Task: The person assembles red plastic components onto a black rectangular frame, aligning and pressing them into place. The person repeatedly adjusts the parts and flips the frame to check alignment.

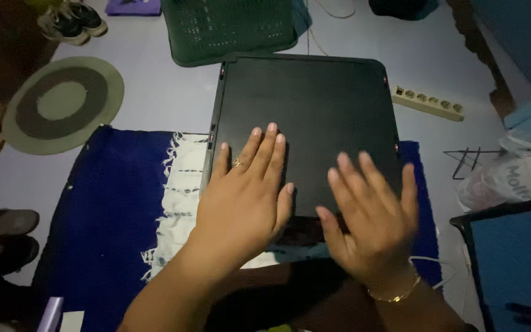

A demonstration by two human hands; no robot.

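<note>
Pressing flat, fingers spread, both hands, left (244, 197) and right (370, 218), rest apart on a black board (308, 110) lying over a fringed cloth (176, 203); uneven pressure could slide it toward the green basket (232, 27) beyond.

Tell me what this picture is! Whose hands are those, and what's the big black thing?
A person wears a camera on their head, so you look down as they do. Both are that person's hands. The left hand, with a ring, and the right hand, with a bracelet, lie flat and open on a big black flat panel. It rests on a blue cloth and a white fringed cloth on the floor. Nearby are a green basket, a round mat, a power strip and shoes. Nothing is gripped.
</note>
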